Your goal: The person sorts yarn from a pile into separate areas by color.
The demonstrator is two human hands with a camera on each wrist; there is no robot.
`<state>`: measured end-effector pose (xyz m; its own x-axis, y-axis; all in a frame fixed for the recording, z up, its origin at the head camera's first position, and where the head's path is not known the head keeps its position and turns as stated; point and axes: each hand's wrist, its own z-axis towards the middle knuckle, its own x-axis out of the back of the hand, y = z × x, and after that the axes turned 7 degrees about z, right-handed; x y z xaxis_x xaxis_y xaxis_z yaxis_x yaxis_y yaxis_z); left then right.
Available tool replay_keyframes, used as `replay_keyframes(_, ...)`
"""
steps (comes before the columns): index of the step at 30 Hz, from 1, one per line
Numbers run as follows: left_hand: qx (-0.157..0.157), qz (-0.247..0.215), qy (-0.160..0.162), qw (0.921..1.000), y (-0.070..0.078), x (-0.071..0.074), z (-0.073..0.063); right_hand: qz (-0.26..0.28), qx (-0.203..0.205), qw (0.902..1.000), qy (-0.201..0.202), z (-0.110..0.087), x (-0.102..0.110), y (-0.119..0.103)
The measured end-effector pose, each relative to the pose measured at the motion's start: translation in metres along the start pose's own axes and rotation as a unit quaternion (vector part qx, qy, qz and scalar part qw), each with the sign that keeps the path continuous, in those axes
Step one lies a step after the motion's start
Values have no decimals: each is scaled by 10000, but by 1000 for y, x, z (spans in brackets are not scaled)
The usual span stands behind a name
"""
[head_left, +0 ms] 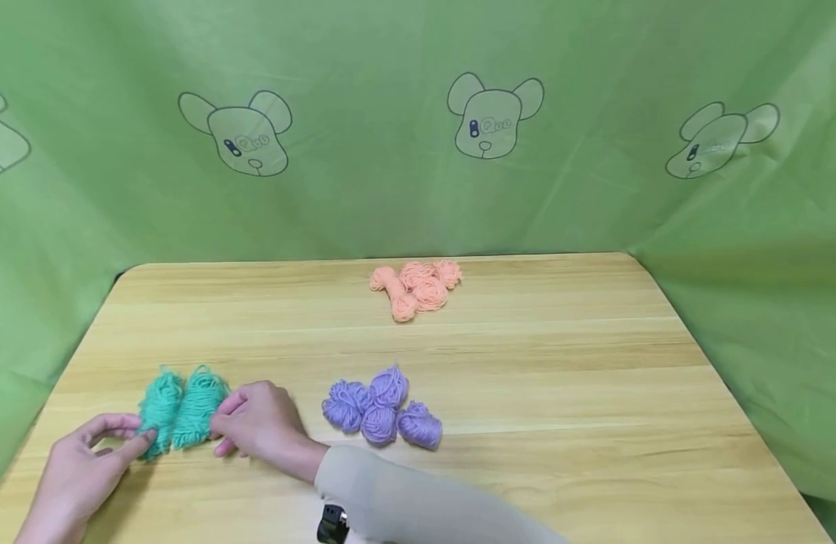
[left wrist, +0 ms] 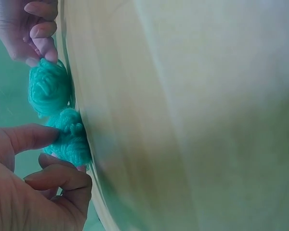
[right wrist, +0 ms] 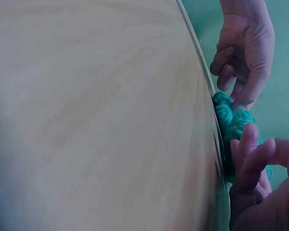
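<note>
Two teal yarn skeins lie side by side, touching, at the left of the table. My left hand (head_left: 85, 468) pinches the left teal skein (head_left: 161, 408) near its lower end, between thumb and fingers. On the other side, my right hand (head_left: 264, 423) holds the right teal skein (head_left: 200, 404) by its right edge with thumb and fingertips. The left wrist view has the left thumb (left wrist: 36, 136) pressed on the nearer skein (left wrist: 70, 137). In the right wrist view the right fingers (right wrist: 253, 159) partly hide the teal yarn (right wrist: 238, 122).
Several purple yarn balls (head_left: 380, 425) sit grouped near the middle of the wooden table (head_left: 561, 393), right of my right hand. Several peach yarn bundles (head_left: 428, 293) lie by the far edge. A green curtain (head_left: 370, 189) hangs behind the table and along its sides.
</note>
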<state>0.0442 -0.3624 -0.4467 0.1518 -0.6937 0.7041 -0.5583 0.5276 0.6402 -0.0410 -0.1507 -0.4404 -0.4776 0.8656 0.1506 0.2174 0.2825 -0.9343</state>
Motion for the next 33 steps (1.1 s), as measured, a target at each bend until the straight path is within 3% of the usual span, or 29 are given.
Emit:
replay_keyframes(12,-187,-204,53,9996,-2,-3,0,-61,-125,9999,62,3,-5,2)
replay_keyframes(19,-269,-143,96,9995,-3,-2,-1,-27,-153,9999,11,3,-5,1)
replay_keyframes(24,-348,8,291,9990,-4,-1,-5,-26,-148,9999,-22,1,-2,0)
replay_keyframes(29,-506,-22,442,9977,-2,-2,-9,-40,15,10000,-46,-3,6,0)
replay_keyframes(33,-635,-101,584,9962,-1,-2,-12,-453,400,9982,49,-5,14,1)
